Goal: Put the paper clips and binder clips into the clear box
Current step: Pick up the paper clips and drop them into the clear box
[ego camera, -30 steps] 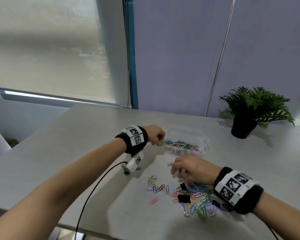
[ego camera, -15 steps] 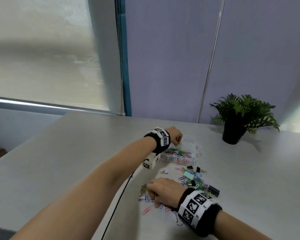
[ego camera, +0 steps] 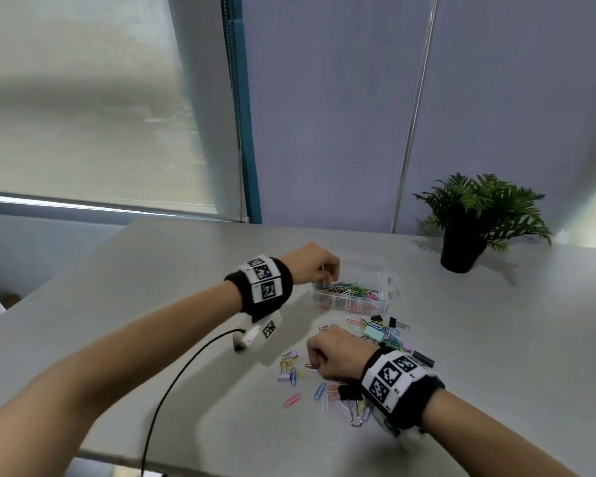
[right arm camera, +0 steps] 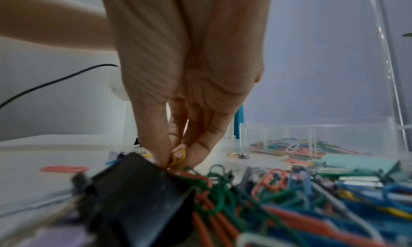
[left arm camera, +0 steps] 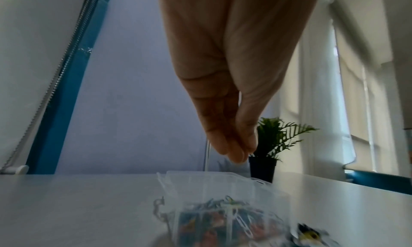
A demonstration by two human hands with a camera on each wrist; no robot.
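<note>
A clear box [ego camera: 391, 284] partly filled with coloured paper clips stands mid-table; it also shows as the box [left arm camera: 211, 185] and the box [right arm camera: 334, 132]. My left hand [ego camera: 324, 270] hovers over its left end, fingertips [left arm camera: 238, 155] pressed together and pointing down; whether anything is between them is unclear. Loose paper clips and binder clips [ego camera: 375, 333] lie in front of the box. My right hand [ego camera: 312, 361] is low over the pile's left side and pinches a yellow paper clip [right arm camera: 178, 158]. A black binder clip [right arm camera: 133, 189] lies just under the wrist.
A potted plant [ego camera: 461, 249] stands at the back right. A black cable [ego camera: 172, 383] runs from my left wrist off the table's near edge [ego camera: 124, 456]. Stray clips [ego camera: 291, 401] lie left of the pile. A window blind and wall stand behind the table.
My right hand moved to the pile's left side and pinched a yellow clip. My left hand stayed over the box; the yellow clip seen in its fingers earlier no longer shows.
</note>
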